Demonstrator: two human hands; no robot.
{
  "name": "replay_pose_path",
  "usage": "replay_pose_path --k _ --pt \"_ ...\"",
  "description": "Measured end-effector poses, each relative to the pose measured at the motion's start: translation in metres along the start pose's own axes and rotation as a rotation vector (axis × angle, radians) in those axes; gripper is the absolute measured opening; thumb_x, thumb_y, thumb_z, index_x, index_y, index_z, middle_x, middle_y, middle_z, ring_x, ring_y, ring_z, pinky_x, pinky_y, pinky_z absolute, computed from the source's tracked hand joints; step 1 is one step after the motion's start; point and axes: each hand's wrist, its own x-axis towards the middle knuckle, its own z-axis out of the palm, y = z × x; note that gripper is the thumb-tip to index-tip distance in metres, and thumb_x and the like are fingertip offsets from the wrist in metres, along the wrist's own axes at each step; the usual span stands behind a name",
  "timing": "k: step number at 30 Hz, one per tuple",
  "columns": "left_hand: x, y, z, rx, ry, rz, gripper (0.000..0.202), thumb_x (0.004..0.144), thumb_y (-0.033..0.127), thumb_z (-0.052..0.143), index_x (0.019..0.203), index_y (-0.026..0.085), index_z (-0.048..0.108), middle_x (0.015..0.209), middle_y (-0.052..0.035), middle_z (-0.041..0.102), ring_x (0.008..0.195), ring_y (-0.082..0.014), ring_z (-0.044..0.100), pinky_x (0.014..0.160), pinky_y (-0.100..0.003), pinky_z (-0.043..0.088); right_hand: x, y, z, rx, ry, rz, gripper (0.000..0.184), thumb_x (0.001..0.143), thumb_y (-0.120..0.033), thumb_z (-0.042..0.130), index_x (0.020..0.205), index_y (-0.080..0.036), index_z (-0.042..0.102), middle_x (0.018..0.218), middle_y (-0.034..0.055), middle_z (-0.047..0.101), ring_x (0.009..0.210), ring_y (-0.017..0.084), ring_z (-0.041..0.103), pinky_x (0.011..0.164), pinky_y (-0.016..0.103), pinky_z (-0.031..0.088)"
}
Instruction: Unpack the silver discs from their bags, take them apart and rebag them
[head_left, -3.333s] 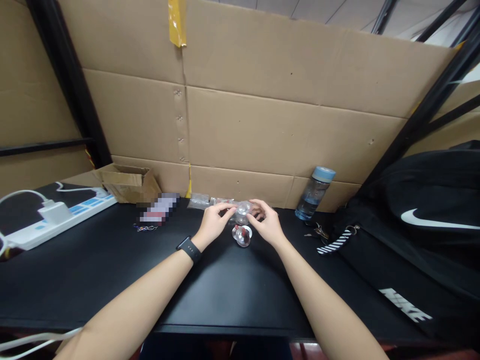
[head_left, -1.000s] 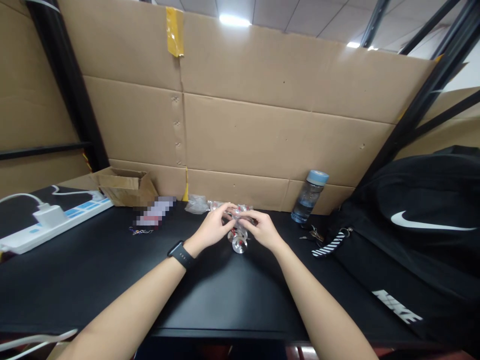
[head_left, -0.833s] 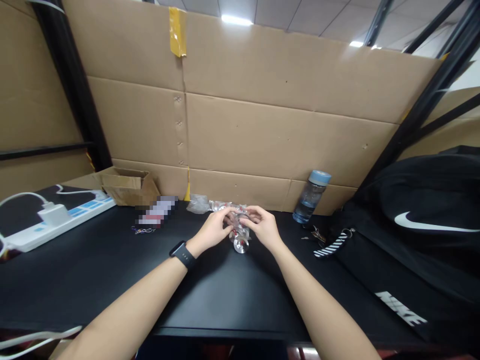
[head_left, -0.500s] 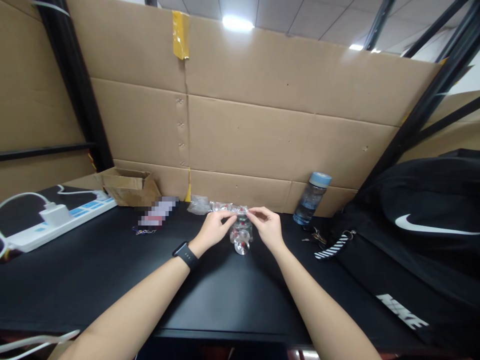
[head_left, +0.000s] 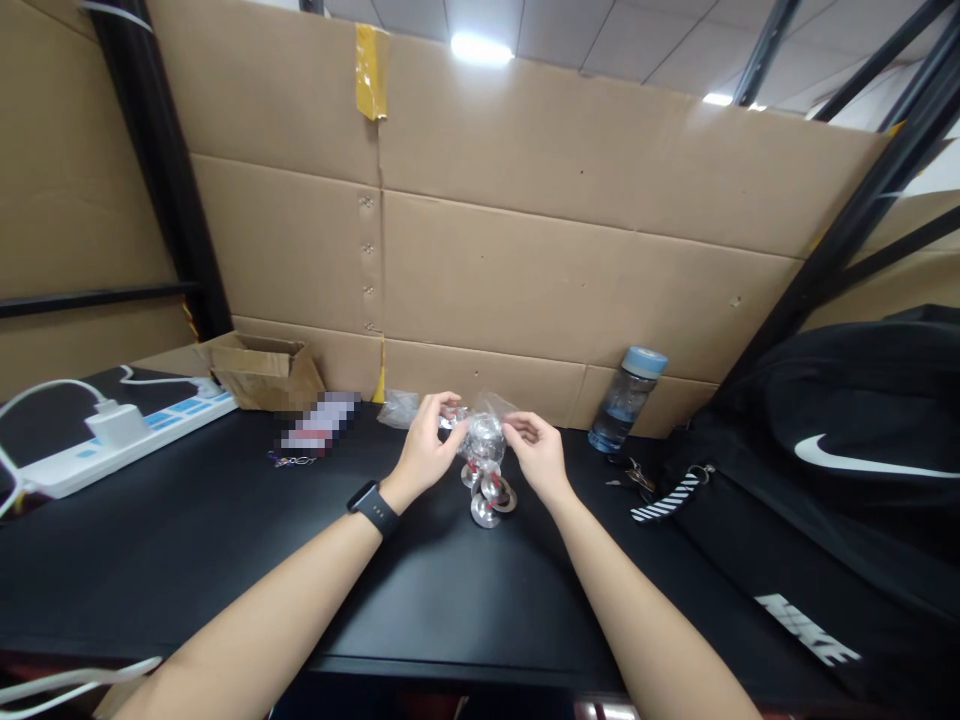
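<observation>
A crinkled clear plastic bag (head_left: 489, 425) is between my two hands above the black table, its lower end over a small heap of shiny round discs (head_left: 486, 512) with red marks. My left hand (head_left: 431, 440), with a black watch on its wrist, is at the bag's left side, its thumb against the plastic and its fingers curled above. At the right edge of the bag, my right hand (head_left: 538, 450) has thumb and fingers closed on the film. What exactly the discs are is too small to tell. Small shiny packets (head_left: 450, 418) lie partly hidden behind my left fingers.
Another clear bag (head_left: 399, 408) lies by the cardboard wall (head_left: 480, 280). To the left are a cardboard box (head_left: 262, 375), a blurred flat item (head_left: 319, 425) and a power strip (head_left: 135, 445). A water bottle (head_left: 626, 400), keys (head_left: 641, 478) and a black bag (head_left: 795, 540) stand right.
The plastic bag has turned from a flat edge between my fingers to a bunched shape over the discs. More discs are spread on the table, and my left fingers have lifted and spread.
</observation>
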Motion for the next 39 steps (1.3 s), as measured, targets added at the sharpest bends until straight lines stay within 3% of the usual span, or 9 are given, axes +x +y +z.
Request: replay_pose_path --k 5,11,15,17,20,24,31,36,39 --pt "-0.003 0.011 -0.006 0.272 -0.294 0.329 0.053 0.074 0.036 0.075 0.123 0.025 0.058 0.130 -0.0100 0.058 0.123 -0.0310 0.050 0.104 -0.044 0.037 0.000 0.003 -0.001 0.139 0.023 0.106 0.041 0.078 -0.041 0.072 0.108 -0.022 0.053 0.068 -0.0022 0.065 0.056 0.014 0.059 0.054 0.025 0.048" --pt "-0.002 0.004 0.004 0.501 -0.271 0.387 0.021 0.096 0.020 0.048 0.107 0.025 0.066 0.116 -0.0084 0.068 0.118 -0.0262 0.055 0.099 -0.044 0.032 0.001 0.008 -0.002 0.100 -0.096 0.115 0.047 0.082 -0.044 0.069 0.118 -0.022 0.049 0.071 -0.0011 0.067 0.059 0.015 0.060 0.056 0.025 0.046" --pt "0.007 -0.013 -0.012 0.575 -0.223 0.266 0.018 0.094 0.020 0.049 0.094 0.023 0.067 0.098 -0.0082 0.071 0.098 -0.0243 0.062 0.089 -0.040 0.037 0.006 0.028 -0.009 -0.194 -0.129 0.014 0.032 0.095 -0.042 0.047 0.117 -0.021 0.055 0.105 0.0096 0.072 0.095 0.022 0.067 0.080 0.035 0.052" --pt "0.012 -0.027 -0.028 0.643 -0.133 0.141 0.017 0.091 0.020 0.050 0.095 0.022 0.066 0.099 -0.0094 0.071 0.098 -0.0255 0.062 0.085 -0.038 0.039 0.009 0.040 -0.015 -0.485 -0.198 -0.048 0.030 0.095 -0.033 0.045 0.121 -0.022 0.058 0.130 0.0114 0.064 0.120 0.025 0.057 0.098 0.043 0.044" --pt "0.017 -0.052 -0.052 0.748 -0.109 -0.045 0.015 0.087 0.020 0.051 0.090 0.022 0.066 0.095 -0.0091 0.072 0.093 -0.0259 0.064 0.082 -0.036 0.041 0.011 0.056 -0.021 -0.820 -0.331 0.009 0.043 0.096 -0.024 0.040 0.138 -0.028 0.049 0.150 0.0091 0.048 0.138 0.027 0.041 0.106 0.051 0.034" --pt "0.016 -0.087 -0.067 0.844 -0.214 -0.180 0.022 0.081 0.016 0.051 0.092 0.023 0.068 0.095 -0.0076 0.075 0.093 -0.0261 0.067 0.084 -0.036 0.043 0.012 0.066 -0.023 -0.971 -0.435 0.140 0.052 0.098 -0.027 0.037 0.149 -0.030 0.036 0.150 0.0105 0.047 0.140 0.028 0.037 0.105 0.055 0.031" --pt "0.005 -0.113 -0.052 0.850 -0.388 -0.287 0.039 0.091 0.030 0.043 0.125 0.028 0.063 0.137 -0.0103 0.060 0.123 -0.0321 0.055 0.098 -0.050 0.038 0.012 0.065 -0.022 -0.975 -0.468 0.134 0.057 0.098 -0.033 0.035 0.154 -0.036 0.023 0.157 0.0057 0.038 0.144 0.031 0.028 0.105 0.060 0.026" --pt "0.003 -0.114 -0.049 0.864 -0.383 -0.350 0.045 0.095 0.044 0.038 0.133 0.030 0.057 0.144 -0.0123 0.053 0.130 -0.0361 0.046 0.100 -0.057 0.034 0.015 0.059 -0.027 -1.060 -0.384 0.194 0.059 0.096 -0.042 0.042 0.153 -0.032 0.030 0.146 0.0131 0.050 0.130 0.036 0.043 0.099 0.060 0.031" --pt "0.005 -0.108 -0.049 0.913 -0.330 -0.329 0.045 0.093 0.042 0.042 0.132 0.026 0.058 0.141 -0.0149 0.055 0.125 -0.0359 0.049 0.098 -0.054 0.036 0.016 0.054 -0.033 -1.175 -0.299 0.214 0.051 0.093 -0.036 0.046 0.143 -0.030 0.048 0.136 0.0163 0.055 0.123 0.036 0.048 0.095 0.057 0.035"
